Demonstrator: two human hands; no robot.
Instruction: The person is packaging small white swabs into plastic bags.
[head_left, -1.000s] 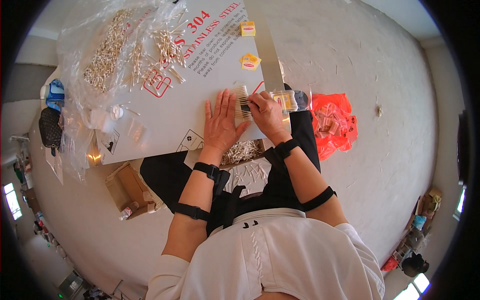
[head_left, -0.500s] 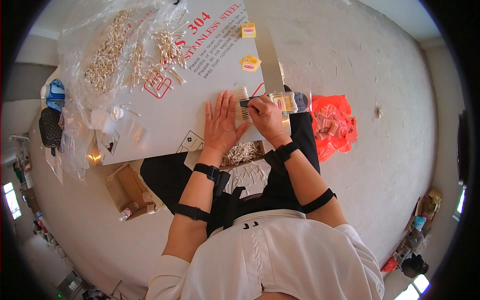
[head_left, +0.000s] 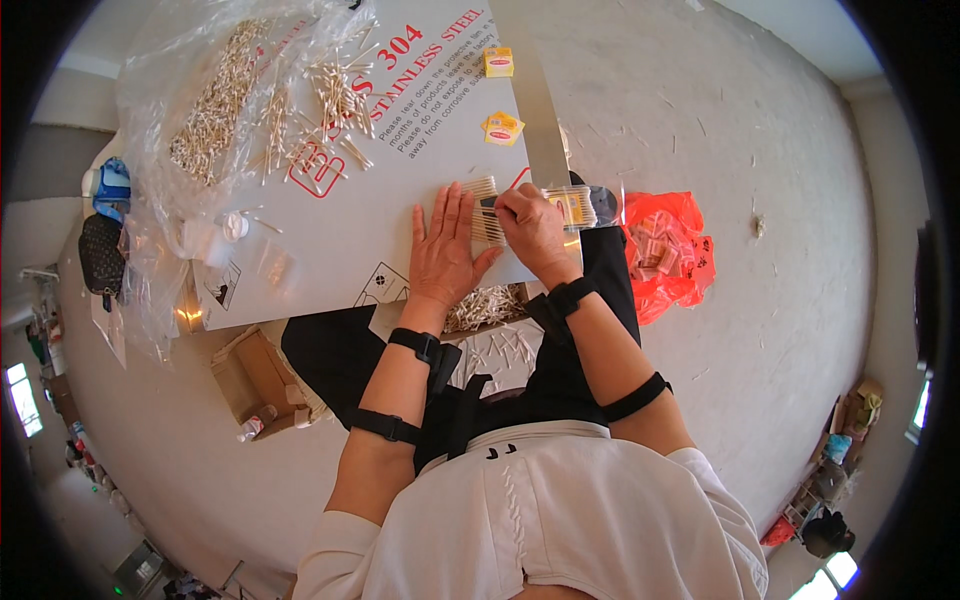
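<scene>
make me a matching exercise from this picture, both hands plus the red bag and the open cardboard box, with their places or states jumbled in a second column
Column one
1. left hand
2. right hand
3. red bag
4. open cardboard box

Column two
A. off to the right of the table
B. fingers curled in, beside the row of cotton swabs
C. at the lower left, past the table's near edge
D. palm down, fingers stretched out

Right pairs: 1-D, 2-B, 3-A, 4-C
</scene>
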